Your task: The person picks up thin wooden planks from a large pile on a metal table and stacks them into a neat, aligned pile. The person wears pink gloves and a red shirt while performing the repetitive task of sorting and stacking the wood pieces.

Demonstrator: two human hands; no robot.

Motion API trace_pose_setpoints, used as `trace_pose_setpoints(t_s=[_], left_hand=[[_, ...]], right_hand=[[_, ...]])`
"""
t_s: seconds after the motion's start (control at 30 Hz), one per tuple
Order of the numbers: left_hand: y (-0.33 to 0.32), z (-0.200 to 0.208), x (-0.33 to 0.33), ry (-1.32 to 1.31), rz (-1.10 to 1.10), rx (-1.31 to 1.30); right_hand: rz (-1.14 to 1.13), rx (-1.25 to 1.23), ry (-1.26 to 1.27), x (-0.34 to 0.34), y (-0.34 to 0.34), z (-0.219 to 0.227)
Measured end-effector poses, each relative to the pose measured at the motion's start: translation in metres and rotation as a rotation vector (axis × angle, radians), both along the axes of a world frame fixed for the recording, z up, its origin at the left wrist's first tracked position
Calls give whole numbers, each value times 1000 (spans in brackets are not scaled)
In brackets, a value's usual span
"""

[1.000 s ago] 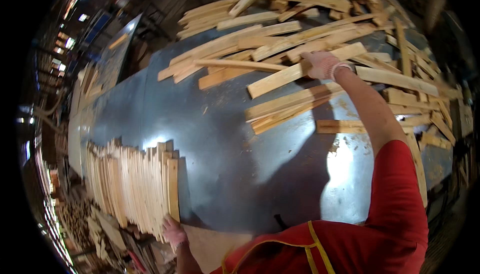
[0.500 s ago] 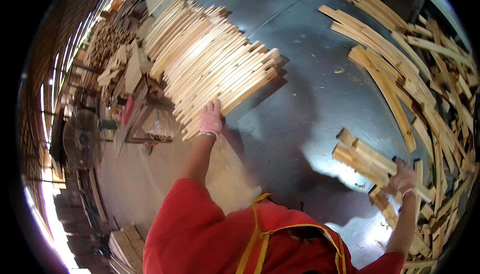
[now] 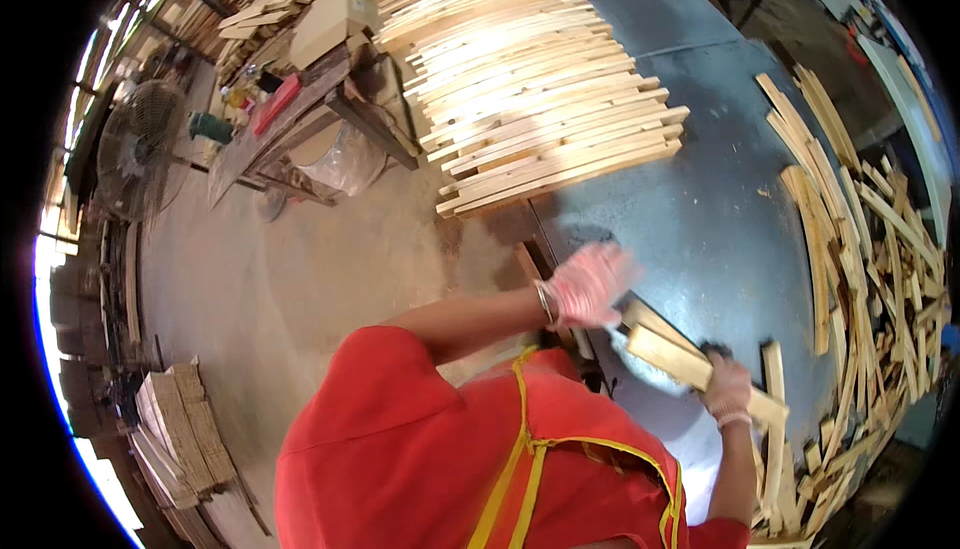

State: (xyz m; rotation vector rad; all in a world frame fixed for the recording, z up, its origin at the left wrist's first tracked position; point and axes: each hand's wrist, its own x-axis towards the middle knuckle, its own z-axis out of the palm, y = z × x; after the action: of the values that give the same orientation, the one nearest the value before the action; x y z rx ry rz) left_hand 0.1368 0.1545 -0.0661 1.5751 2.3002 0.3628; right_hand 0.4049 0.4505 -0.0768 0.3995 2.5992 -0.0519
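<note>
My right hand [image 3: 727,389], in a pale work glove, grips short wooden strips [image 3: 668,357] over the near right part of the blue-grey metal table [image 3: 715,209]. Their left ends point toward my left hand [image 3: 592,287], which is in a pink-and-white glove. Its fingers are stretched out and somewhat blurred, and it appears to hold nothing. A wide row of pale wooden strips [image 3: 560,114] lies side by side farther up the table, their right ends uneven. The exact number of strips in my right hand is hidden.
Loose wooden strips [image 3: 880,279] lie heaped along the right side. On the left stand a wooden bench [image 3: 290,124] with a red object [image 3: 277,104] on it and a large fan [image 3: 140,149]. A stack of boards [image 3: 185,429] rests on the floor at lower left.
My left hand has left the row of strips and moved right, close to the held strips. My right hand has drawn its strips leftward, nearer my body. The view has shifted too.
</note>
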Motion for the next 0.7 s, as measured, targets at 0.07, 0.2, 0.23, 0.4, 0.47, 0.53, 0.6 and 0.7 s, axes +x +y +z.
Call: trace_pose_setpoints(t_s=[0.07, 0.2, 0.23, 0.4, 0.47, 0.53, 0.6, 0.7], left_hand=[[5, -10, 37, 37, -126, -33], [25, -15, 8, -54, 36, -202], [15, -36, 5, 60, 70, -100], [27, -30, -16, 50, -64, -294], [38, -32, -19, 84, -92, -359], [31, -52, -17, 118, -78, -316], [27, -54, -19, 110, -84, -268], [9, -47, -32, 43, -70, -207]], right_hand=[[53, -125, 192, -54, -44, 16], [88, -79, 554, -108, -82, 3], [64, -13, 606, -110, -89, 0], [-416, -19, 654, -19, -23, -10], [-637, 99, 550, 35, 26, -17], [-821, 77, 249, 74, 68, -22], [-774, 87, 116, 112, 103, -47], [-748, -37, 149, 111, 133, -55]])
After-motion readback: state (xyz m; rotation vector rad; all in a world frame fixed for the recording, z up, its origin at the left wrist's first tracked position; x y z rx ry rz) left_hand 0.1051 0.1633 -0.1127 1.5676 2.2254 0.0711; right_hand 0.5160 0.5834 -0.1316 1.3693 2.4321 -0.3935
